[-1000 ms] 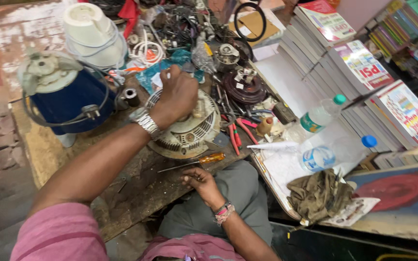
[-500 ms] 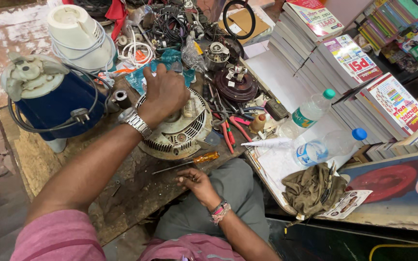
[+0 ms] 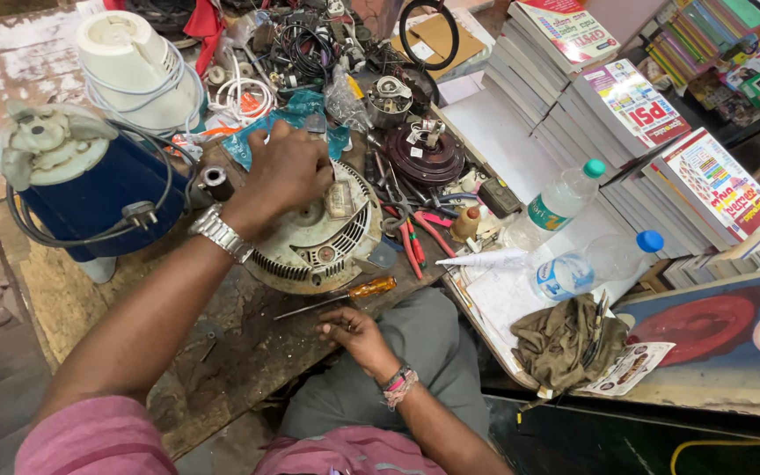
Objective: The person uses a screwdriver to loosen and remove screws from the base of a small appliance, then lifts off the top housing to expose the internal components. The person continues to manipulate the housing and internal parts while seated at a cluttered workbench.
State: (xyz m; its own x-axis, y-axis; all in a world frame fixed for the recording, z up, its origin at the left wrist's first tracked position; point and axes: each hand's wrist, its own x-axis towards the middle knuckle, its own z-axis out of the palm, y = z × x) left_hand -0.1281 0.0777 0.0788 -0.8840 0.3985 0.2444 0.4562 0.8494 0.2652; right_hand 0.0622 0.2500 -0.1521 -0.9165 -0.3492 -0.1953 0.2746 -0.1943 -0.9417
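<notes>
Pressing down from the head view, the left hand (image 3: 288, 171) is lying with fingers curled over the top of a round cream motor housing (image 3: 314, 233) with slotted vents, gripping its upper rim; the housing is sitting near the middle of the worn wooden counter (image 3: 239, 352); a metal watch (image 3: 220, 233) is showing on the wrist at seven o'clock of that hand. At five o'clock of the housing, an orange-handled screwdriver (image 3: 349, 295) is lying flat on the counter edge; just below it, the right hand (image 3: 354, 332) is resting at the counter's edge, fingers loosely bent and holding nothing that I can make out. At nine o'clock of the housing, a blue mixer base (image 3: 90, 189) wrapped in black cable is standing; at eleven o'clock a white appliance (image 3: 129, 66) is standing. At three o'clock, two clear plastic bottles (image 3: 565, 198) are lying on white paper beside stacked books (image 3: 626, 105); red-handled pliers (image 3: 411, 242) are lying between housing and bottles.
</notes>
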